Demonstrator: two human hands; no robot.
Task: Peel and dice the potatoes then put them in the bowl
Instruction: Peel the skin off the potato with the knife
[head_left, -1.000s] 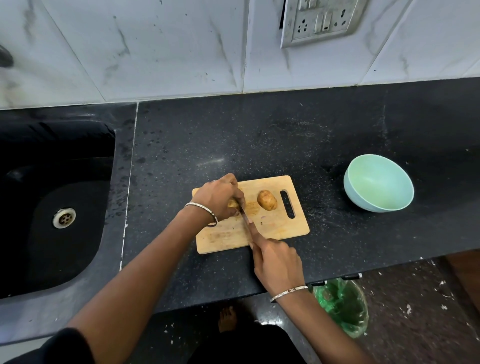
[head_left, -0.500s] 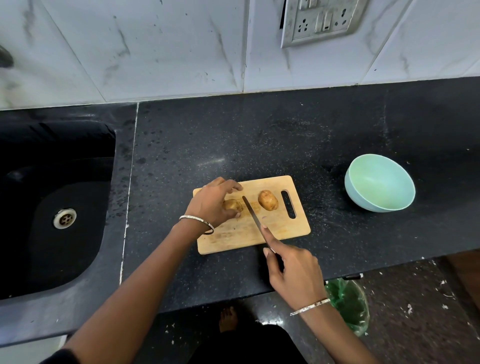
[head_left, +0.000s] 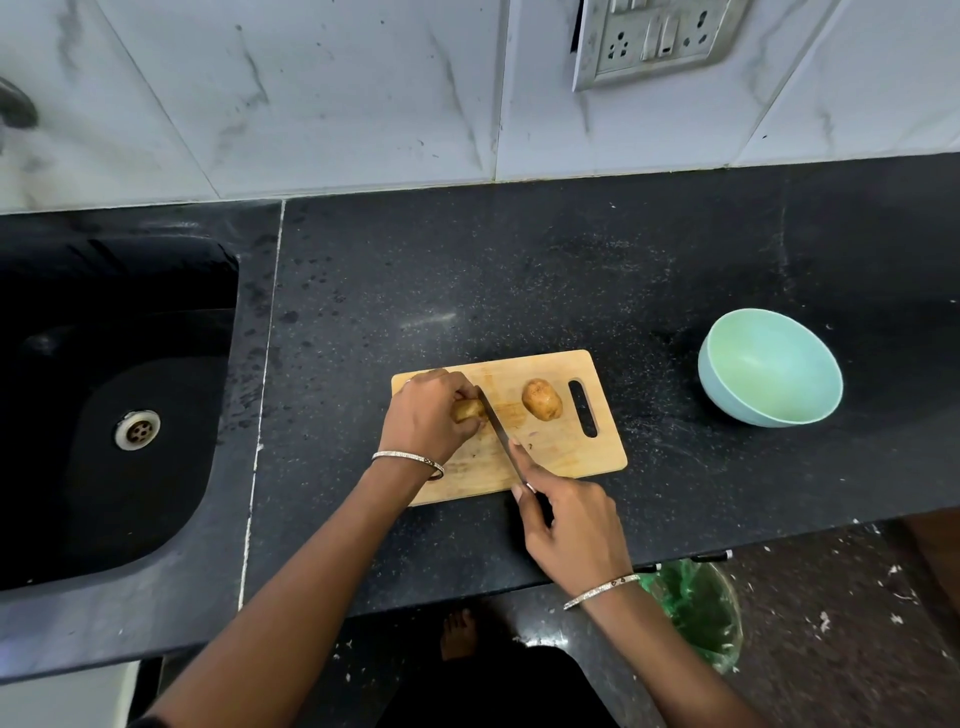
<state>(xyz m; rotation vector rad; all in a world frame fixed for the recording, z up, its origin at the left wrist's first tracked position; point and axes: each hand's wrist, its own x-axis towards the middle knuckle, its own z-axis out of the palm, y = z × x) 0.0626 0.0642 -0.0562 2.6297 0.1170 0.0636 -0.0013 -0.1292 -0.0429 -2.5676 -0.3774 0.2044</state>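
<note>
Head view: left hand (head_left: 426, 415) curled round potato (head_left: 470, 410); right hand (head_left: 571, 530) grips knife (head_left: 501, 434), blade seemingly touching potato.

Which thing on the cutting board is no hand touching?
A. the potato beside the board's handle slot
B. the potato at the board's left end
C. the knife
A: the lone potato lies by itself next to the slot of the cutting board, while the left hand grips the held potato and the right hand holds the knife.
</note>
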